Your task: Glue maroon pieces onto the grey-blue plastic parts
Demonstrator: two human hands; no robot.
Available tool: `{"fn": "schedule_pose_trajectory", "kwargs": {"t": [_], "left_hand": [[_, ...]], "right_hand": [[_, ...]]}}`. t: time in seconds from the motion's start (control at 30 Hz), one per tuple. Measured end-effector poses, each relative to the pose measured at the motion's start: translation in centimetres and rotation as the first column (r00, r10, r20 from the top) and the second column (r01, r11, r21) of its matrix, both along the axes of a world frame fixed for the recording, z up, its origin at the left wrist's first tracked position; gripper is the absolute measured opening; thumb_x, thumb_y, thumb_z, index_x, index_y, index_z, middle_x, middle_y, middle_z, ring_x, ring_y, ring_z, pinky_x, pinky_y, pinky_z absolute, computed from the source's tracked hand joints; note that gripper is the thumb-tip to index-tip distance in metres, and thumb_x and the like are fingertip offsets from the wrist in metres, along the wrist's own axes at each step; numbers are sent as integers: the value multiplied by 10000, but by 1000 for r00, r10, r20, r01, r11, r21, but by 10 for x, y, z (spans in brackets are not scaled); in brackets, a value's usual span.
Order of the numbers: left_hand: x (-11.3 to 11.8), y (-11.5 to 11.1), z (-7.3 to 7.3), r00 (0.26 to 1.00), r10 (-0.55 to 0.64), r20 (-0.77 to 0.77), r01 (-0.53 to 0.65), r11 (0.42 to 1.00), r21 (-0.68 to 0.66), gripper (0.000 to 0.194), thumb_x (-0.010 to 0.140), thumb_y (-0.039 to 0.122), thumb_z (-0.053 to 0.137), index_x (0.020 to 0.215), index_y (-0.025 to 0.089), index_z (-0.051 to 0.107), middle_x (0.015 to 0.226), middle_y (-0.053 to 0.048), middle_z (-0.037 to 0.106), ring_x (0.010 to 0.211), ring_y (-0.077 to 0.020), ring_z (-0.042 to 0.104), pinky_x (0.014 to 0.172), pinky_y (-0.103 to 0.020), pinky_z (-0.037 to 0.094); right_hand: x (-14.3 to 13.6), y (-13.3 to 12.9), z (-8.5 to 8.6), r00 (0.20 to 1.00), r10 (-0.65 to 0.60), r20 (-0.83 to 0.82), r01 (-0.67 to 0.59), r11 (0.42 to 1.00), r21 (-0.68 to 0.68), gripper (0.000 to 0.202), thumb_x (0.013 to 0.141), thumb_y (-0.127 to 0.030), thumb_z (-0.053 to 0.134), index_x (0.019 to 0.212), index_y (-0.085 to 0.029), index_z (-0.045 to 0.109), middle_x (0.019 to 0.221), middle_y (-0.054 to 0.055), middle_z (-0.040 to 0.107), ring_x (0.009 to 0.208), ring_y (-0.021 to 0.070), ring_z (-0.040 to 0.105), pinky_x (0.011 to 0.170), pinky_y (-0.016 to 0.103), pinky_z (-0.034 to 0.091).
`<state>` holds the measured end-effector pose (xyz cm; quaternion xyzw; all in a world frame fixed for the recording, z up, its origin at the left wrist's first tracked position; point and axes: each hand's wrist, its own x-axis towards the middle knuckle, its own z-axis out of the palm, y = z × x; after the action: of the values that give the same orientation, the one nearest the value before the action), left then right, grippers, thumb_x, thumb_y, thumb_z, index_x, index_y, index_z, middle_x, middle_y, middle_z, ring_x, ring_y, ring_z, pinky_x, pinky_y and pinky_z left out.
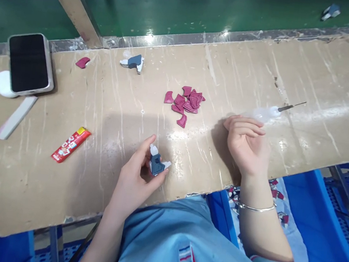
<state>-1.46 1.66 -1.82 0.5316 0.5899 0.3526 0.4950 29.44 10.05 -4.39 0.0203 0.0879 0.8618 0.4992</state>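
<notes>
Scuffed tan bench [45, 187] runs from a green strip [207, 12] at its far edge to the person's blue clothes [163, 230]. Near this close edge, the left hand [131, 181] pinches a blue part [156, 165]. Pink pieces [193, 102] lie between the hands. The right hand [247, 145], palm open, is just beside a bottle [263, 114], contact unclear. Phone [30, 64] and packet [71, 144] occupy the left side.

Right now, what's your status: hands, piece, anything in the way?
Left hand holding blue-and-white piece. Right hand loosely open by needle-tipped bottle, contact unclear. Loose maroon pieces farther back; nothing visibly blocking held piece.
</notes>
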Motion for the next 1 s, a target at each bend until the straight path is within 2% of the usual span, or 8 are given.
{"fn": "schedule_pose_trajectory", "kwargs": {"t": [0.07,0.13,0.2,0.27,0.4,0.53,0.8,1.0], "left_hand": [[-1,-1,-2,1000,-8,-5,8,1000,-8,716,900,308,793,1580,296,567,1013,-12,740,837,-162,709,771,-286,623],[-2,-1,-3,1000,-15,-8,15,1000,-3,714,913,321,789,1588,314,557,1023,-6,725,833,-158,705,755,-277,618],[-2,0,-2,999,-31,-9,31,1000,5,713,911,321,791,1584,315,555,1009,-1,714,823,-158,700,747,-278,614],[-2,1,-1,999,-43,-11,43,999,5,708,909,306,786,1579,305,555,986,3,711,814,-161,697,754,-287,614],[-1,4,1,999,-32,-10,32,999,-7,705,901,281,774,1571,277,555,968,4,716,798,-159,693,778,-305,619],[0,3,-1,999,-51,13,51,999,6,708,901,271,771,1575,264,555,968,-13,727,827,-181,706,806,-337,623],[1,3,2,998,-53,24,53,999,10,727,886,259,781,1578,275,559,976,-17,727,803,-196,701,808,-356,623],[0,5,6,998,-64,1,64,997,35,751,843,201,745,1571,270,573,993,-7,717,801,-182,692,826,-349,618]], "right_hand": [[-17,-12,7,911,-138,388,51,973,226,166,1168,-332,443,1196,-269,594,934,-15,762,747,128,697,696,253,599],[-37,-22,17,438,-428,791,-176,822,542,296,1156,-516,462,1295,-301,611,1029,11,786,778,156,711,681,296,605],[-55,-20,26,-73,-696,715,-514,640,571,316,1153,-484,473,1356,-309,642,1163,70,799,927,217,753,803,386,637],[-68,-7,33,-292,-843,452,-728,502,466,301,1143,-327,505,1380,-282,685,1343,117,779,1154,282,743,978,479,622],[-78,26,44,-264,-964,5,-960,263,100,324,1114,-157,515,1350,-204,731,1291,148,796,1098,294,736,905,444,620],[-72,33,52,-248,-962,-114,-966,254,-47,255,1106,-170,559,1271,-155,753,1062,135,773,807,243,727,625,356,542],[-84,-28,53,-143,-988,61,-817,153,556,323,1087,-129,638,1379,-236,726,1188,78,846,1058,211,838,870,341,731],[-104,-59,31,-144,-988,54,-726,142,673,429,1056,-96,661,1445,-265,727,1179,61,873,1043,238,859,847,384,767]]}}
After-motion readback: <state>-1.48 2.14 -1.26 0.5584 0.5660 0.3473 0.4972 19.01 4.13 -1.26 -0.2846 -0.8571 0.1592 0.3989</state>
